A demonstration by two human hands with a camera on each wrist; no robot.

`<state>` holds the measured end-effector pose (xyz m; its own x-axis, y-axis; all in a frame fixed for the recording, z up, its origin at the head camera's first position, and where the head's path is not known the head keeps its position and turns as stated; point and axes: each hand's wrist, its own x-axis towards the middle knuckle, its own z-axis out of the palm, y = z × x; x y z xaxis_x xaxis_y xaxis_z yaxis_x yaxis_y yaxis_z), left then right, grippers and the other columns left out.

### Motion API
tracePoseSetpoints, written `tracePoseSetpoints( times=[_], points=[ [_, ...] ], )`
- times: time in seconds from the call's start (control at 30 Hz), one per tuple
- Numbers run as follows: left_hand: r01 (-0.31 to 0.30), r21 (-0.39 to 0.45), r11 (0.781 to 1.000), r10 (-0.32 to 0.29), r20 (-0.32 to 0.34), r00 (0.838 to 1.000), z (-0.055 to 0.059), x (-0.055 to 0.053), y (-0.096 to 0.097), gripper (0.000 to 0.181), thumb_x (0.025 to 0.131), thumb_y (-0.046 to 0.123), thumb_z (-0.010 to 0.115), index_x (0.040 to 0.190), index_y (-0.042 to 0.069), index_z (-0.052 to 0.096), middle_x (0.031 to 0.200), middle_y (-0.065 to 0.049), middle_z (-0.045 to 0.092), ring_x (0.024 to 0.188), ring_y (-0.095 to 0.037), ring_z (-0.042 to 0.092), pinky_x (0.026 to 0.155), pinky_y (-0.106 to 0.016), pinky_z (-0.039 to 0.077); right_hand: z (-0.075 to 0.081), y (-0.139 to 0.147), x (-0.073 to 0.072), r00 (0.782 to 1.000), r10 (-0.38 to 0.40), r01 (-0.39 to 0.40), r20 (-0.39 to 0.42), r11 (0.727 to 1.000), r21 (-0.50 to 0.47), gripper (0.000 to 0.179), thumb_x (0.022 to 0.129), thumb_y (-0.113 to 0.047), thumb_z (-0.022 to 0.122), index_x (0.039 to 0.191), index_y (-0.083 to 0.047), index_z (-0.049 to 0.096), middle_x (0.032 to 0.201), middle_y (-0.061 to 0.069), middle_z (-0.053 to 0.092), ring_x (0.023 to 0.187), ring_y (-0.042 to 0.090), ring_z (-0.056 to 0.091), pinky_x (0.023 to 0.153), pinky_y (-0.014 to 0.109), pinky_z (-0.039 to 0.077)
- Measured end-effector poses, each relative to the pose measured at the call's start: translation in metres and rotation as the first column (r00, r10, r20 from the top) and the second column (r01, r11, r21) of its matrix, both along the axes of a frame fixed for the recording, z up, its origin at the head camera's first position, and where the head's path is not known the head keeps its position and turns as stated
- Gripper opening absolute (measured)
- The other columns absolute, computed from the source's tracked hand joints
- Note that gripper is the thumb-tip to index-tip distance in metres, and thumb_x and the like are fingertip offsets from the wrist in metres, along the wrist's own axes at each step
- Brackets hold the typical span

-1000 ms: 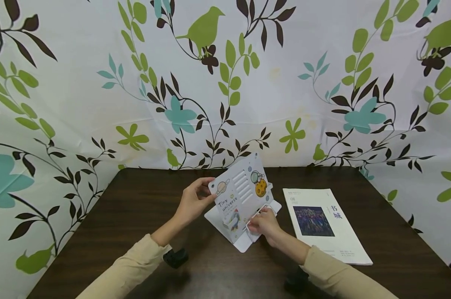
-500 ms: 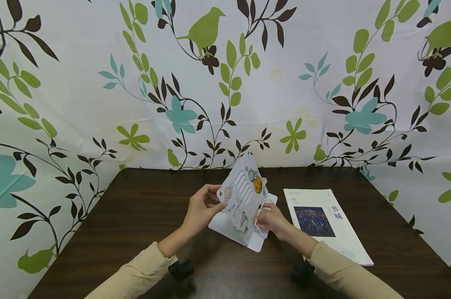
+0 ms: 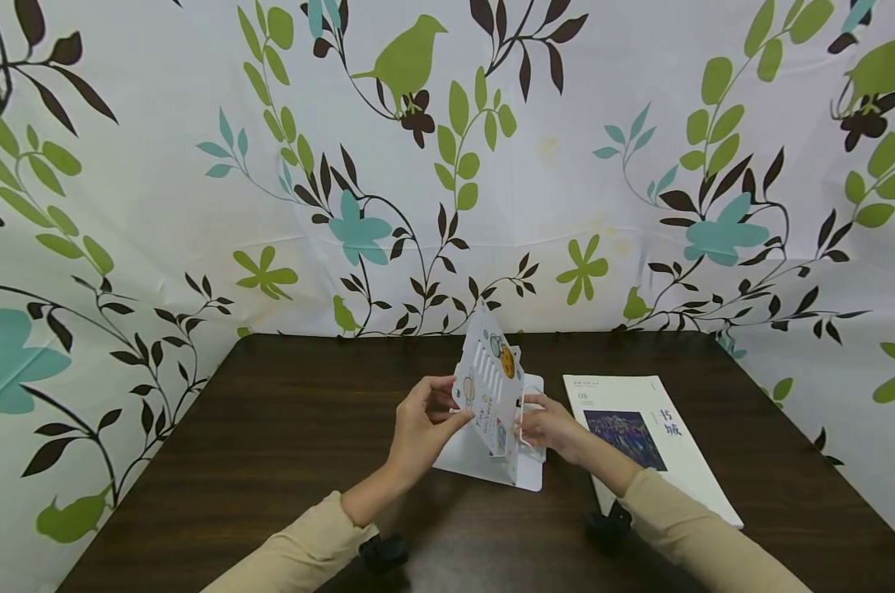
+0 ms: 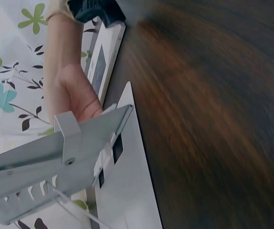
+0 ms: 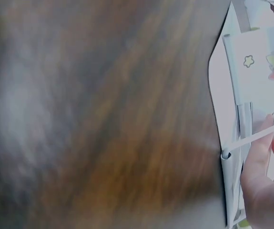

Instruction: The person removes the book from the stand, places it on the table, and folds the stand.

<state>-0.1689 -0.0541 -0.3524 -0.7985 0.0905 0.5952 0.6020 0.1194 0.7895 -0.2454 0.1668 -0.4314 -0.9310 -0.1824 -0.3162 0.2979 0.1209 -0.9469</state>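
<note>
A white metal book stand (image 3: 484, 350) printed with "Tiny universe" and space cartoons stands on the table, its panel tilted up from a flat base plate (image 3: 462, 458). My left hand (image 3: 420, 427) pinches the panel's left edge between thumb and fingers. At the lower right of the panel, my right hand (image 3: 554, 430) holds the stand by its ledge, fingers curled. The right wrist view has a thin white wire arm (image 5: 252, 139) crossing my right index finger. From the left wrist camera, the panel's grey back (image 4: 29, 155) and hinge area show; most of my left hand is out of that view.
A white magazine (image 3: 687, 473) with a dark picture lies to the right of the stand, under my right forearm. The dark wooden table (image 3: 306, 395) ends at a patterned cloth backdrop (image 3: 551, 189). Black wrist cameras (image 3: 383, 553) hang below both wrists.
The book stand has turned, so its panel now faces more to the right and looks narrower. Both hands moved rightward with it, keeping their hold.
</note>
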Motion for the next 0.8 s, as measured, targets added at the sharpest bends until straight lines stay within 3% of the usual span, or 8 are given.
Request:
tracePoseSetpoints(
  times=[0.2,0.5,0.67,0.8],
  points=[
    [0.004,0.046,0.999,-0.003,-0.022,1.0,-0.006,-0.001,0.01,0.041,0.067,-0.015,0.07,0.104,-0.015,0.05,0.09,-0.025,0.057,0.074,-0.037,0.058,0.061,-0.037,0.055,0.002,0.007,-0.008,0.999,0.04,-0.039,0.02,0.999,-0.026,0.055,0.083,0.006,0.048,0.135,0.005,0.029,0.084,0.006,0.058,0.07,0.012,0.058,0.06,0.024,0.048],
    [-0.035,0.103,0.994,0.039,-0.035,0.999,-0.034,-0.017,0.022,0.044,0.068,-0.006,0.073,0.107,-0.004,0.054,0.093,-0.017,0.058,0.075,-0.023,0.061,0.062,-0.031,0.055,0.002,0.014,-0.017,0.996,0.061,-0.058,0.073,0.998,-0.033,0.059,0.084,0.003,0.049,0.139,0.001,0.026,0.082,0.004,0.058,0.067,0.011,0.059,0.059,0.022,0.048],
    [-0.031,0.121,0.992,0.035,-0.032,0.999,-0.036,-0.016,0.03,0.043,0.07,-0.004,0.073,0.108,-0.003,0.054,0.095,-0.016,0.057,0.076,-0.024,0.062,0.062,-0.029,0.055,0.001,0.017,-0.02,0.995,0.063,-0.061,0.072,0.998,-0.03,0.06,0.084,0.003,0.05,0.139,0.002,0.027,0.083,0.004,0.058,0.067,0.012,0.057,0.06,0.023,0.047],
    [-0.031,0.14,0.99,0.031,0.003,1.0,-0.03,-0.012,0.036,0.042,0.069,-0.008,0.072,0.107,-0.007,0.053,0.095,-0.02,0.056,0.077,-0.03,0.061,0.061,-0.035,0.055,0.001,0.02,-0.021,0.996,0.07,-0.07,0.062,0.998,-0.004,0.059,0.084,0.001,0.05,0.138,0.002,0.027,0.088,0.005,0.059,0.068,0.012,0.056,0.062,0.025,0.047]
  ],
)
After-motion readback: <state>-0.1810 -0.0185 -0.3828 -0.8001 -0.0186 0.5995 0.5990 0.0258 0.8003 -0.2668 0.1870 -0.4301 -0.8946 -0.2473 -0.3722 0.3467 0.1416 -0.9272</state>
